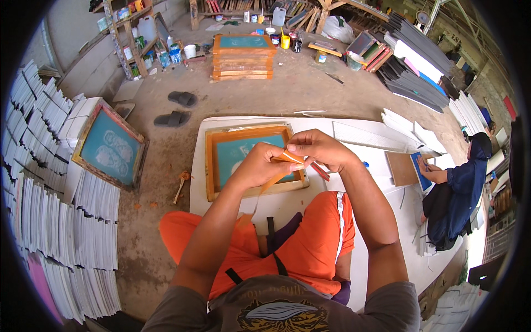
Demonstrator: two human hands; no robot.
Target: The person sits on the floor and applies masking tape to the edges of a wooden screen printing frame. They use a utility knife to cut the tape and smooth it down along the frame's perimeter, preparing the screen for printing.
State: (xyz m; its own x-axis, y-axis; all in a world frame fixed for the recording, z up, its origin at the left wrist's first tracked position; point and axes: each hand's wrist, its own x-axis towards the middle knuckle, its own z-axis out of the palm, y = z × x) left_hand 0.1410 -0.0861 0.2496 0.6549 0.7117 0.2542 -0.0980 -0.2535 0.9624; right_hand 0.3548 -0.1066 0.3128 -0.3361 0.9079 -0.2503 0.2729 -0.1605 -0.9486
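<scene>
Between my two hands is a strip of orange-brown tape (275, 181), its upper part folded and its tail hanging toward my lap. My left hand (259, 166) pinches it from the left with thumb and fingers. From the right, my right hand (321, 149) pinches the same strip near its upper end. Below them lies a wooden screen-printing frame (211, 166) with teal mesh, and orange-brown tape lines its inner edges. A red-handled tool (320, 171) rests by the frame's right side, partly hidden by my right hand.
White sheet boards (365, 205) lie under me and the frame. At the right, a person (462, 182) has their hands on a blue panel (421, 172). Another teal screen (110, 146) leans against stacked boards at the left. Stacked frames (242, 65) and slippers (172, 119) are beyond.
</scene>
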